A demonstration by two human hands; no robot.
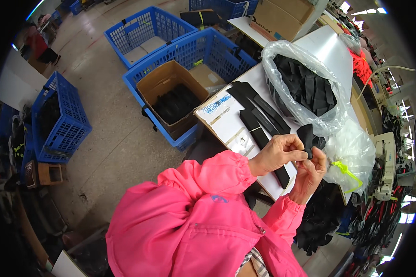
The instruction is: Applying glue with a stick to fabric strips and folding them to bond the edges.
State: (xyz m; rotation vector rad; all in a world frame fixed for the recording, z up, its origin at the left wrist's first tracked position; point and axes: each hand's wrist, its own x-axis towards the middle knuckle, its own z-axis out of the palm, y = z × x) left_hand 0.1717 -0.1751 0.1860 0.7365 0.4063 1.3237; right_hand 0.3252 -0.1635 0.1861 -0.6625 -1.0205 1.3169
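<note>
Nearest is the wearer's own pink jacket (pixel 185 226), its sleeves reaching up to two bare hands above the table edge. With 12 o'clock straight away from the body, the left hand (pixel 277 154) enters from 8 o'clock, palm down, wrist lightly bent, its thumb and forefinger closed in a pinch. The right hand (pixel 308 177) rises from 6 o'clock, fingers curled, tips almost closed. Between them is a small black fabric piece (pixel 305 134), its lower end gripped by both sets of fingertips. It stands off the fingers toward 12 o'clock, its long axis running roughly 12 to 6; both hands are equally near. Whether it is folded cannot be told.

At 10 o'clock from the fingers, flat black strips (pixel 259 137) lie on the white tabletop (pixel 226 122), pointing toward 11. At 12, an open clear plastic bag (pixel 282 46) holds cut black pieces (pixel 305 87); at 3, crumpled clear plastic (pixel 356 150) carries a yellow-green tie (pixel 345 171).

Beyond the table, at 10, a blue crate (pixel 155 124) contains a cardboard box (pixel 145 87). Another blue crate (pixel 71 124) stands at 9, and farthest off, at 10, is a person in red (pixel 34 41).
</note>
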